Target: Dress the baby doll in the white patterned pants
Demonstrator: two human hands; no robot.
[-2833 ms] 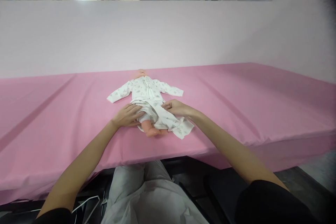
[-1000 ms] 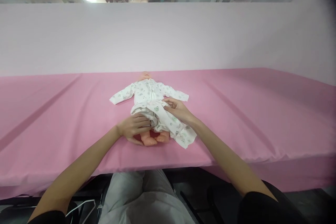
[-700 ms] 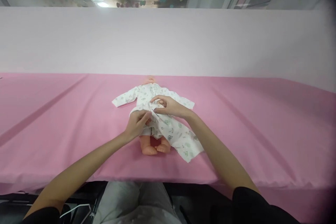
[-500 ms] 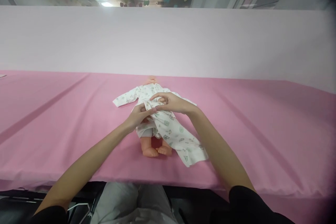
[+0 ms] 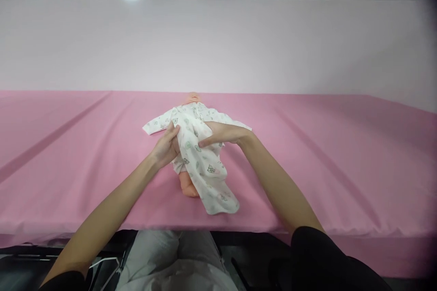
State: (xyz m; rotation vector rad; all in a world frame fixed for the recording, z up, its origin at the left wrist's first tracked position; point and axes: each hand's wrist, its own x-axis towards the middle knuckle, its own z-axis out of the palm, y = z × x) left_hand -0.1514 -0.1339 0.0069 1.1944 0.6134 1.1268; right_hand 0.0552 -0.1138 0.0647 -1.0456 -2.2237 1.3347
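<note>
A baby doll lies on its back on the pink table, head toward the far wall, dressed in a white printed romper. My left hand grips the romper's fabric at the doll's left hip. My right hand pinches the cloth at the waist from the right. The loose leg part of the romper hangs forward over the doll's legs, so only one bare foot shows.
A pale pink partition wall rises behind the table. The table's front edge runs just above my lap. A white wire hanger lies on the floor at the lower left.
Both hands moved from the doll's legs up to its waist and took hold of the romper. The loose leg fabric has swung from the right over the doll's legs, covering one foot.
</note>
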